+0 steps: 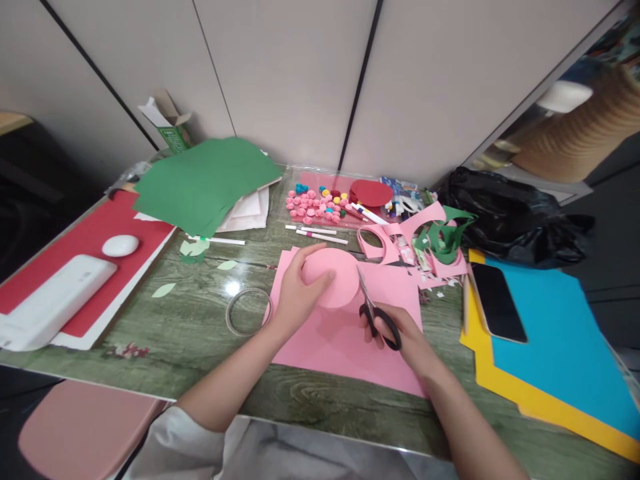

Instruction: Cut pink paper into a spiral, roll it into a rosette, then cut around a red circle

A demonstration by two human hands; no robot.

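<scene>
My left hand (299,293) lies closed over the left side of a pink paper circle (336,279), gripping its edge. The circle rests on a larger pink paper sheet (345,347) spread on the green table. My right hand (400,333) has its fingers through the black handles of a pair of scissors (376,312). The blades point up and away, at the circle's right edge. A roll of clear tape (249,311) lies just left of my left hand.
Pink and green paper scraps (425,243) lie behind the sheet, with small pink paper flowers (313,207) and markers (316,233). A phone (497,301) rests on blue paper (565,333) over yellow paper at right. Green paper (200,183), a white keyboard (50,300) and mouse (120,245) are at left.
</scene>
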